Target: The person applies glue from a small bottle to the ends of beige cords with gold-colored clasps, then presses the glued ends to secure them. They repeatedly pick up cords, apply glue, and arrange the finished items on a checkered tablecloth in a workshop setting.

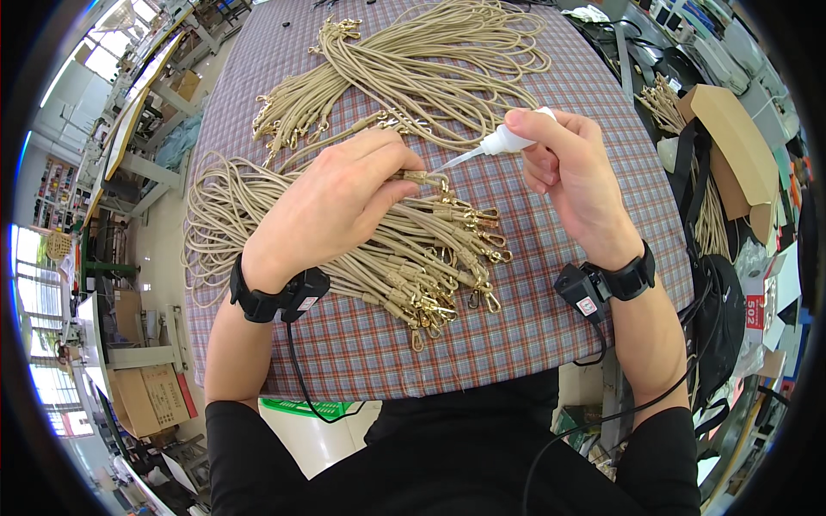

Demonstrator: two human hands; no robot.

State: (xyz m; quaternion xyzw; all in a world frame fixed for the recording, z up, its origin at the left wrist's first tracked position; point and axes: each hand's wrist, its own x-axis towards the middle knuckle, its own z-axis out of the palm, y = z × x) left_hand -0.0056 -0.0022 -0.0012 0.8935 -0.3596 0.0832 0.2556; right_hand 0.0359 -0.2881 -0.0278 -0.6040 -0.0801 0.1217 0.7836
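Note:
My left hand (331, 202) is closed on the end of a beige cord (416, 177), thumb and fingers pinching it near its gold clasp. In my right hand (576, 168) is a small white glue bottle (514, 138), tilted so its thin clear nozzle (463, 158) points down and left at the held cord end. A small gap seems to lie between tip and cord. Under and beside my left hand spreads a pile of beige cords (379, 258), their gold snap hooks (430, 314) toward the right and front. My left fingertips are partly hidden behind the hand.
A second bundle of beige cords (413, 64) lies farther back on the plaid-covered table (568, 361). To the right stand an open cardboard box (731, 155) and a black bag (721, 322). Black cables run from devices on both my wrists.

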